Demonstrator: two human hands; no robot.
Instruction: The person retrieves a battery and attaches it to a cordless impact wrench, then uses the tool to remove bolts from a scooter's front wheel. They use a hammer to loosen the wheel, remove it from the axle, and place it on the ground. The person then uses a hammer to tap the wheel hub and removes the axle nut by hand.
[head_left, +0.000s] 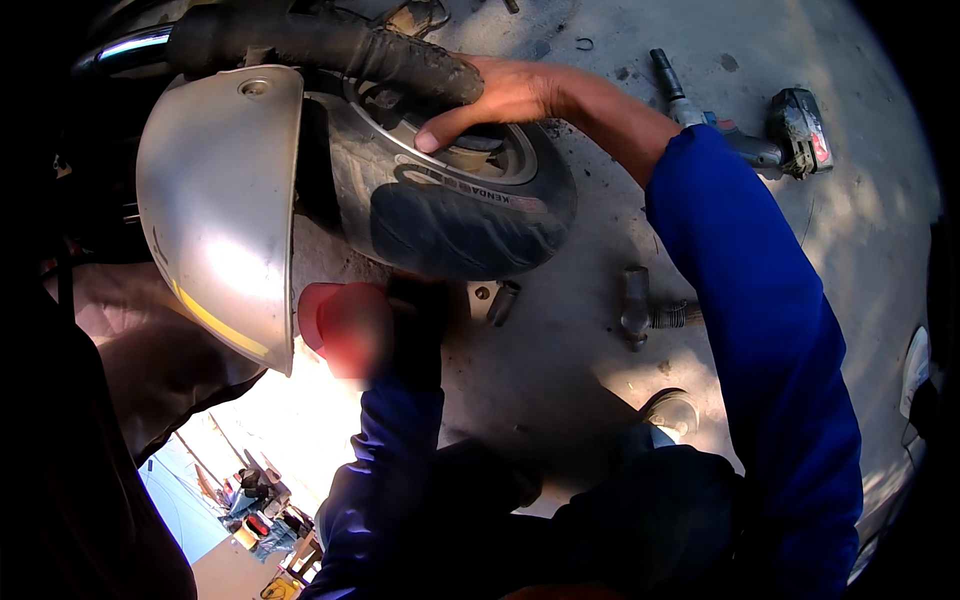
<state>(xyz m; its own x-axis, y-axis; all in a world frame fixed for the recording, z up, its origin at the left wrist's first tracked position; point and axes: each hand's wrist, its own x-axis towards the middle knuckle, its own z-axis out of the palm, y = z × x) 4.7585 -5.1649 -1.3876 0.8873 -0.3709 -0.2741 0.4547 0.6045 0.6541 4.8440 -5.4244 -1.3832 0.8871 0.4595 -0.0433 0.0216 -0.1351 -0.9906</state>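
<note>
At the upper middle, my right hand (pixel 505 95) is closed around the end of a grimy black tube (pixel 300 50). Its thumb stretches below the tube over the wheel rim; the other fingers are mostly hidden behind it. Under the hand is a black-tyred wheel (pixel 450 225) with a light metal rim. A silver curved fender (pixel 215 200) with a yellow stripe stands left of the tyre. My left sleeve (pixel 395 430) reaches up toward the tyre's underside, where deep shadow hides my left hand. Beside that forearm is a blurred red rounded shape (pixel 345 325), unclear in kind.
A cordless impact wrench (pixel 740 145) with its battery lies on the floor at the upper right. Nearer are a metal fitting with a coiled spring (pixel 645 310) and a short metal cylinder (pixel 503 303). Mixed gear (pixel 265 515) is piled at the lower left.
</note>
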